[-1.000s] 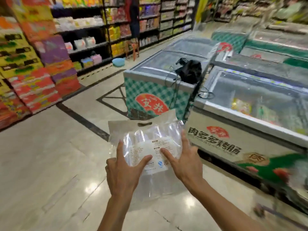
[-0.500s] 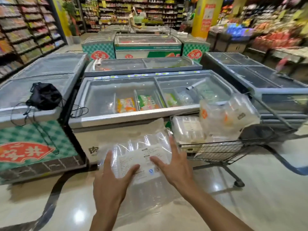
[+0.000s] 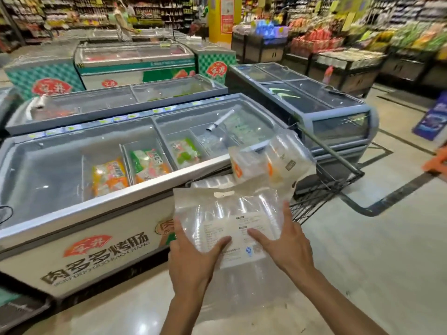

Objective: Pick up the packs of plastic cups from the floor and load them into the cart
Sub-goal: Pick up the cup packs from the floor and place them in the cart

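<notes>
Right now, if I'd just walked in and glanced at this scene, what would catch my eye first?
Probably the clear pack of plastic cups held up in the foreground, the left hand and right hand gripping its lower sides. Just beyond it, a wire cart already carries other packs, piled above its rim. To the left stretches a long chest freezer with colourful frozen-food bags under its glass lid.

Glossy pale tiled floor (image 3: 362, 274) under chest freezers (image 3: 96, 238) and wire cart (image 3: 321, 189) holding cup packs (image 3: 278, 160).

Both hands (image 3: 242, 252) hold cup pack (image 3: 232, 213) beside cart (image 3: 321, 189).
</notes>
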{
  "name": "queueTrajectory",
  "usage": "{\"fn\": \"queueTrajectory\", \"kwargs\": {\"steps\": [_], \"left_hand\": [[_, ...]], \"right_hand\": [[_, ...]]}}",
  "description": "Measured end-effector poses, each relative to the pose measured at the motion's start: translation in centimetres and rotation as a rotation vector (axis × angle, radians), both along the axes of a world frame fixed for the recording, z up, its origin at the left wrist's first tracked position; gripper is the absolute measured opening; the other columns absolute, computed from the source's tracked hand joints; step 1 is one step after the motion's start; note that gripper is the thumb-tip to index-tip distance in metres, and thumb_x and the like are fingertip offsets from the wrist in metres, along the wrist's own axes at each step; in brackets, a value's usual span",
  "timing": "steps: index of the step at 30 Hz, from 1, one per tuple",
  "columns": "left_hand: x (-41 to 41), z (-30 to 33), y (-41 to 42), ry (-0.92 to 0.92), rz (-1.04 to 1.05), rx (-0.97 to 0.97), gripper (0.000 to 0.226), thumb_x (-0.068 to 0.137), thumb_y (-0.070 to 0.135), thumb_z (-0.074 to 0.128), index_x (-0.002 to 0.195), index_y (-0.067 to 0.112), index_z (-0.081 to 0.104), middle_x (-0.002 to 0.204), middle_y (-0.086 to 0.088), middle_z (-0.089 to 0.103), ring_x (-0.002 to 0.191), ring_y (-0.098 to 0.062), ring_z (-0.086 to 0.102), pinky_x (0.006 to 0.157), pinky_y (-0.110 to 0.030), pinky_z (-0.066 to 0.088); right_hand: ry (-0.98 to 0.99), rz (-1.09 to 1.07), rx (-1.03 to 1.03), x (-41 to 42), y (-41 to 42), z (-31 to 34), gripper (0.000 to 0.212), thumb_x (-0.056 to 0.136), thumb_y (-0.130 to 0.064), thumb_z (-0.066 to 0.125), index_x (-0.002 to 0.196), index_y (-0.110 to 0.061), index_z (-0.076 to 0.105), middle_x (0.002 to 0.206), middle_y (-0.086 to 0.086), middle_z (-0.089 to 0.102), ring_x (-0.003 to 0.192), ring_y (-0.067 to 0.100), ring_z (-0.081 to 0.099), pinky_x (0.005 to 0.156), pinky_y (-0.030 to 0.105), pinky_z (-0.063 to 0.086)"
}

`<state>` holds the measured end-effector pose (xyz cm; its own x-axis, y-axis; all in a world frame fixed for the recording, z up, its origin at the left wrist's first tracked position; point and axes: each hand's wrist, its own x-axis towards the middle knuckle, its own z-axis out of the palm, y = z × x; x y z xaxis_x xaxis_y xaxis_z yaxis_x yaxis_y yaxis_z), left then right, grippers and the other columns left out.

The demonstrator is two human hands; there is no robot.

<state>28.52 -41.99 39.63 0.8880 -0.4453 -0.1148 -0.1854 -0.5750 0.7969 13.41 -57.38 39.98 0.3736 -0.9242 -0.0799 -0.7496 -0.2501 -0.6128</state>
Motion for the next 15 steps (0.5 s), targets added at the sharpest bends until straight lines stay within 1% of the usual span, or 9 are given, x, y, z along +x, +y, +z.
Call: {"fn": "queueTrajectory", "kwargs": {"steps": [3, 5, 7, 9, 11, 12, 13, 14, 15], "left_hand": [[1.7, -0.3, -5.9, 0.025, -0.034, -0.036, 0.15, 0.048, 0.096, 0.07, 0.164, 0.033, -0.001, 0.157, -0.015, 0.041, 0.141, -0.038, 0.044, 0.11, -0.05, 0.043], [2.7, -0.2, -9.8, 0.026, -0.054, -0.058, 0.153, 0.048, 0.092, 0.074, 0.165, 0.031, -0.004, 0.161, -0.012, 0.037, 0.145, -0.036, 0.042, 0.112, -0.048, 0.041], [3.5, 0.0, -13.5, 0.017, -0.075, -0.063, 0.154, 0.049, 0.092, 0.075, 0.165, 0.031, -0.006, 0.165, -0.009, 0.034, 0.146, -0.034, 0.041, 0.113, -0.049, 0.041], [4.4, 0.1, -17.0, 0.001, -0.103, -0.068, 0.15, 0.048, 0.094, 0.074, 0.163, 0.036, -0.003, 0.161, -0.008, 0.041, 0.141, -0.035, 0.048, 0.109, -0.052, 0.047], [5.0, 0.3, -20.6, -0.014, -0.124, -0.067, 0.143, 0.047, 0.099, 0.07, 0.161, 0.037, 0.009, 0.153, -0.007, 0.051, 0.133, -0.034, 0.055, 0.103, -0.052, 0.052], [5.2, 0.4, -22.5, -0.009, -0.127, -0.064, 0.138, 0.048, 0.099, 0.069, 0.158, 0.033, 0.018, 0.147, -0.006, 0.055, 0.129, -0.033, 0.057, 0.101, -0.05, 0.053], [5.3, 0.5, -24.5, -0.007, -0.128, -0.056, 0.13, 0.049, 0.098, 0.07, 0.151, 0.03, 0.028, 0.14, -0.004, 0.058, 0.123, -0.031, 0.06, 0.098, -0.047, 0.054], [5.4, 0.6, -26.4, -0.012, -0.132, -0.046, 0.119, 0.05, 0.096, 0.071, 0.141, 0.029, 0.036, 0.131, -0.003, 0.06, 0.115, -0.029, 0.062, 0.093, -0.044, 0.054], [5.4, 0.7, -28.4, -0.022, -0.133, -0.038, 0.108, 0.051, 0.095, 0.071, 0.13, 0.029, 0.04, 0.124, -0.001, 0.06, 0.107, -0.026, 0.061, 0.087, -0.041, 0.054]], "right_hand": [[-0.04, -0.071, 0.02, 1.2, -5.3, -0.3, 0.14, 0.056, -0.096, 0.063, 0.162, -0.038, -0.009, 0.161, 0.01, 0.034, 0.142, 0.035, 0.043, 0.113, 0.05, 0.041], [-0.084, -0.113, 0.019, 1.8, -9.0, -0.2, 0.145, 0.05, -0.097, 0.067, 0.163, -0.036, -0.001, 0.161, 0.008, 0.034, 0.144, 0.032, 0.041, 0.114, 0.052, 0.04], [-0.118, -0.146, 0.001, 1.9, -12.7, 0.0, 0.139, 0.046, -0.098, 0.069, 0.159, -0.034, 0.019, 0.151, 0.004, 0.046, 0.138, 0.028, 0.046, 0.109, 0.048, 0.045], [-0.115, -0.159, -0.018, 1.9, -16.3, 0.4, 0.129, 0.043, -0.1, 0.068, 0.148, -0.031, 0.037, 0.133, -0.001, 0.054, 0.125, 0.023, 0.054, 0.098, 0.042, 0.05], [-0.118, -0.17, -0.018, 2.0, -20.1, 0.7, 0.125, 0.04, -0.1, 0.069, 0.139, -0.027, 0.045, 0.124, -0.002, 0.055, 0.116, 0.022, 0.058, 0.091, 0.04, 0.053], [-0.132, -0.18, -0.012, 2.1, -22.0, 0.8, 0.123, 0.039, -0.099, 0.071, 0.134, -0.025, 0.047, 0.122, -0.003, 0.056, 0.112, 0.021, 0.06, 0.088, 0.039, 0.054], [-0.15, -0.191, -0.005, 2.1, -23.9, 0.8, 0.121, 0.039, -0.097, 0.073, 0.13, -0.022, 0.047, 0.12, -0.003, 0.057, 0.108, 0.021, 0.061, 0.084, 0.038, 0.054], [-0.164, -0.195, 0.002, 2.2, -25.8, 0.8, 0.117, 0.04, -0.094, 0.076, 0.126, -0.02, 0.046, 0.118, -0.003, 0.057, 0.105, 0.021, 0.061, 0.081, 0.037, 0.053], [-0.169, -0.194, 0.008, 2.2, -27.6, 0.7, 0.114, 0.042, -0.091, 0.078, 0.123, -0.019, 0.044, 0.118, -0.002, 0.058, 0.104, 0.022, 0.061, 0.08, 0.037, 0.052]]}}
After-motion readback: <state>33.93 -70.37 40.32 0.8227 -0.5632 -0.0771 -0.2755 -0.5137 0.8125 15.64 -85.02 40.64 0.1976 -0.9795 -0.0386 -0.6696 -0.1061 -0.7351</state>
